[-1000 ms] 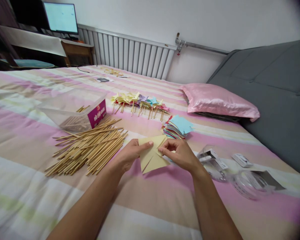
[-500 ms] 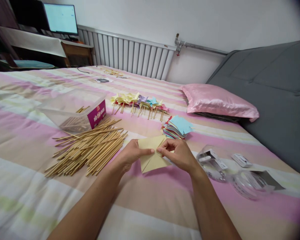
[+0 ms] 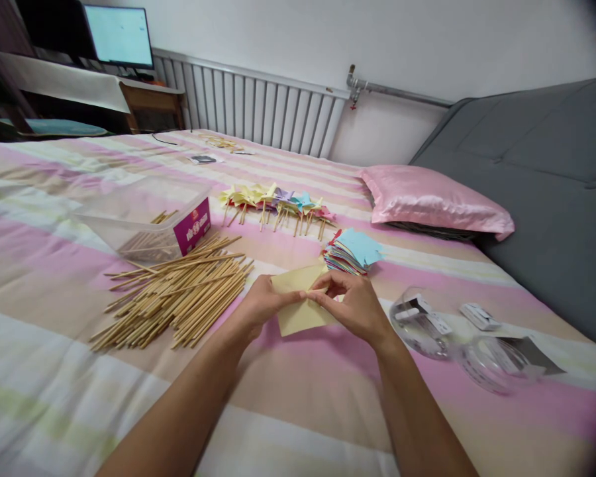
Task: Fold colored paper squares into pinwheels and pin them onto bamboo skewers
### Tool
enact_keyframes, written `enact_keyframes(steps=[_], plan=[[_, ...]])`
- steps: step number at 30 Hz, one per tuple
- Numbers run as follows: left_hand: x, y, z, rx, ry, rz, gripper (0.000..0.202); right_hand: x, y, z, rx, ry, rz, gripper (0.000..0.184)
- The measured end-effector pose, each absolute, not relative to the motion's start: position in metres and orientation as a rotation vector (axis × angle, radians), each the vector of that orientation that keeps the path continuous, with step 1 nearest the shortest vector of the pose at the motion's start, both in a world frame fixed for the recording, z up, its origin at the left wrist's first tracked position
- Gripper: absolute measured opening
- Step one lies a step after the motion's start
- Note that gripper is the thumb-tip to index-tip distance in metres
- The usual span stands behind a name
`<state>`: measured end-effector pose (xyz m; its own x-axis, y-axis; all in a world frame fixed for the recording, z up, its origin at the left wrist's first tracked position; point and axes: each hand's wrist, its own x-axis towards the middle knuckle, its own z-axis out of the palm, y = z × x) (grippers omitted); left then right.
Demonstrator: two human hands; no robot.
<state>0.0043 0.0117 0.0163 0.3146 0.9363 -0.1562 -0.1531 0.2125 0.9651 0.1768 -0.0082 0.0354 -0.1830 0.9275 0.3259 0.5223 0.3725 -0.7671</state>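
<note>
Between my hands is a pale yellow paper square [image 3: 298, 318], held a little above the bed. My left hand [image 3: 265, 303] grips its left side, thumb on top near the middle and the other fingers hidden underneath. With thumb and forefinger pinched at the paper's centre, my right hand [image 3: 350, 301] holds it from the right; the two thumbs almost meet there. Whether anything small sits in that pinch is hidden. Just beyond my right hand lies a stack of coloured paper squares [image 3: 362, 246], light blue on top. To the left of my left hand is a pile of thin wooden sticks [image 3: 179, 291].
A clear plastic box [image 3: 144, 225] with sticks inside stands behind the pile. Finished paper pinwheels [image 3: 273, 199] lie in a row farther back. On the right are clear round containers [image 3: 420, 324] and a small white box [image 3: 479, 317]. A pink pillow [image 3: 432, 199] rests by the grey headboard [image 3: 536, 152].
My left thumb has slid right, toward the paper's centre, meeting my right fingertips. The paper has lifted and tilted slightly. Everything else on the bed stays put.
</note>
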Motion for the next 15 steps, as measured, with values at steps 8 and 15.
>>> enact_keyframes(steps=[8, 15], plan=[[0.006, 0.01, 0.026, 0.961, 0.909, 1.022, 0.047, 0.177, -0.003, 0.026, -1.204, -1.585, 0.882, 0.065], [0.006, 0.008, 0.029, 0.934, 0.885, 1.029, 0.044, 0.171, -0.005, 0.026, -1.163, -1.482, 1.028, 0.061]])
